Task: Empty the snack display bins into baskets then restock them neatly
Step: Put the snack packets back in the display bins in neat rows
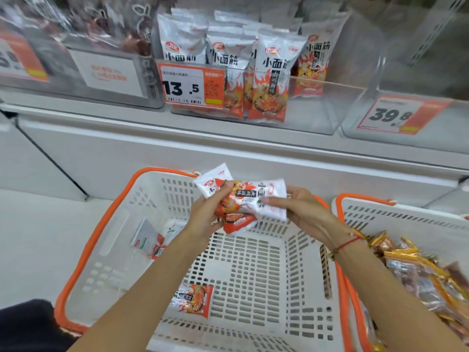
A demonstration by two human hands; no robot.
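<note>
Both hands hold a small stack of white-and-orange snack packets (243, 201) above a white basket with an orange rim (101, 224). My left hand (206, 214) grips the stack from the left, and my right hand (302, 210) holds its right end with the thumb on top. Inside the basket lie one packet (194, 299) near the front and two more (152, 240) at the left wall. The clear display bin (317, 107) on the shelf above holds several upright packets (270, 74) of the same kind behind a 13.5 price tag (191, 85).
A second orange-rimmed basket (406, 217) at the right holds gold and brown wrapped snacks (418, 273). A clear bin with a 39.8 tag (396, 115) stands at the right of the shelf; a bin of dark packets (106, 29) at the left. White floor lies to the left.
</note>
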